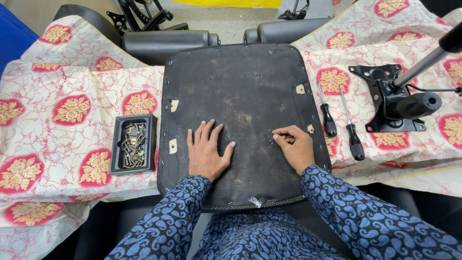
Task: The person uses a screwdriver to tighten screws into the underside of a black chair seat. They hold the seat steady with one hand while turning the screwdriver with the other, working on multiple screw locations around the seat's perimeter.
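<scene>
Patterned cream-and-red cloth under upturned black fabric-covered chair seat: stiff, likely weighty, best gripped by edges. Left hand flat, open; right hand pinching something unseen.

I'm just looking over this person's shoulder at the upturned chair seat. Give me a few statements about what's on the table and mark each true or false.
1. The left hand lies flat, palm down, on the black seat base. True.
2. The right hand grips a screwdriver. False: its fingertips are pinched together on the seat base; whether they hold something small cannot be told.
3. Two screwdrivers lie on the patterned cloth to the right of the seat base. True.
4. The black tray to the left of the seat base is empty. False: it holds a heap of screws and bolts.
5. The chair mechanism plate is bolted onto the seat base. False: it lies apart on the cloth, far right.
</scene>
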